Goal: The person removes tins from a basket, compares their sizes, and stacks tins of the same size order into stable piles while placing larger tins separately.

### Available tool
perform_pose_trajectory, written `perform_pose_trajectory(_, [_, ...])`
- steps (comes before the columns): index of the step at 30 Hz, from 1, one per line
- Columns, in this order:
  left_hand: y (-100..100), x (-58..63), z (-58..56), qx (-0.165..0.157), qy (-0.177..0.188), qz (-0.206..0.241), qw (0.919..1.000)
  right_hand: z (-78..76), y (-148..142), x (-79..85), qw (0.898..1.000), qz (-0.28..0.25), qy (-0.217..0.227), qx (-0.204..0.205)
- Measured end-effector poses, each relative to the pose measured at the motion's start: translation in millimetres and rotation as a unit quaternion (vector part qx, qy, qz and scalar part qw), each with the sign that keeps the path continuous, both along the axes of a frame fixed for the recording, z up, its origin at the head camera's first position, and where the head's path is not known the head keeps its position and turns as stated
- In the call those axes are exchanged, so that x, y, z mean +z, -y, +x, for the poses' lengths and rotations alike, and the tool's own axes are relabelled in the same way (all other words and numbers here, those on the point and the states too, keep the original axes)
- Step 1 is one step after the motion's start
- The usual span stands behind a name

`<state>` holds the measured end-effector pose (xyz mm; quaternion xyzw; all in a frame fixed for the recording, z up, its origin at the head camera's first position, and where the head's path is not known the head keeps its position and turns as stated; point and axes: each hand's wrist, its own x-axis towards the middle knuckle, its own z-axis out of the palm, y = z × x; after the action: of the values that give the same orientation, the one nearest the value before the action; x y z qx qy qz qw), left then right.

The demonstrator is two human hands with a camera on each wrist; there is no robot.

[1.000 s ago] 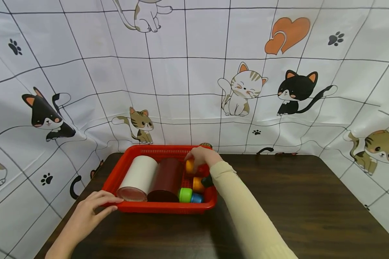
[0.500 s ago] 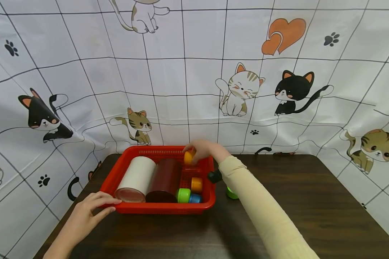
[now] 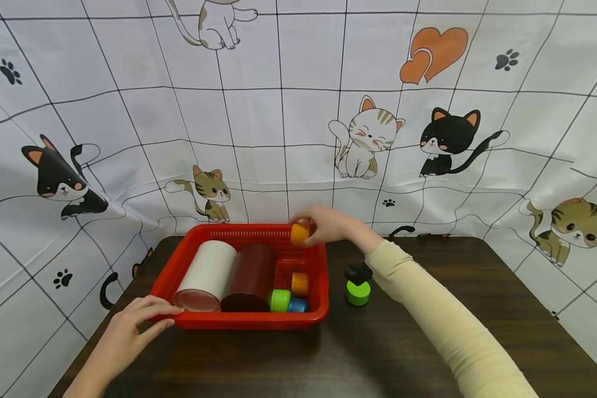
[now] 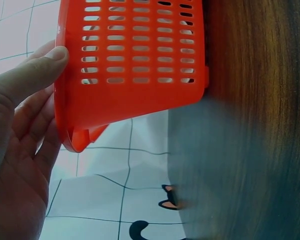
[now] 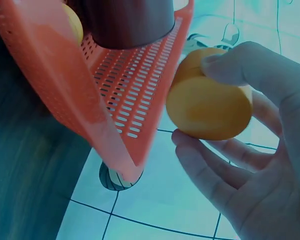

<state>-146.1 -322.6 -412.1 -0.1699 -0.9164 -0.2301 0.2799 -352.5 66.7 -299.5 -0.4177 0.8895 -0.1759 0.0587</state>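
My right hand pinches a short orange cylinder between thumb and fingers, above the back right corner of a red plastic basket. In the right wrist view the orange cylinder's round end faces the camera. My left hand grips the basket's rim at the front left corner, its thumb on the near side and the fingers partly hidden. Inside the basket lie a white cylinder, a dark brown cylinder, another short orange cylinder, a green one and a blue one.
A short green cylinder stands on the dark wooden table, right of the basket. Behind the table hangs a white sheet with grid lines and cartoon cats. The black wrist camera sits under the right wrist.
My right hand has lifted the orange cylinder up from inside the basket and shifted right to the rim. The green cylinder outside has come into view from behind the sleeve. My left hand stays put.
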Motion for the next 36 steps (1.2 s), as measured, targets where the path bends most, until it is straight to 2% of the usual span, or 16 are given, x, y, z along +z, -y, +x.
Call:
perform_pose_trajectory(4, [0, 0.4, 0.7, 0.000, 0.000, -0.001, 1.0000, 10.1, -10, -2.6, 1.000, -0.021, -0.005, 0.003])
perform_pose_trajectory(18, [-3, 0.7, 0.3, 0.004, 0.009, -0.007, 0.9999, 41.3, -51, -12.4, 0.992, -0.120, 0.034, -0.017])
perform_pose_trajectory(28, [-2, 2.6, 0.9, 0.004, 0.006, -0.008, 0.9999, 52.2, -75, -16.7, 0.990, -0.129, 0.001, -0.060])
perform_pose_trajectory(36, [-2, 0.6, -0.1, -0.004, 0.000, -0.003, 1.0000, 54.8, -89, -26.7, 0.989, -0.132, -0.028, -0.062])
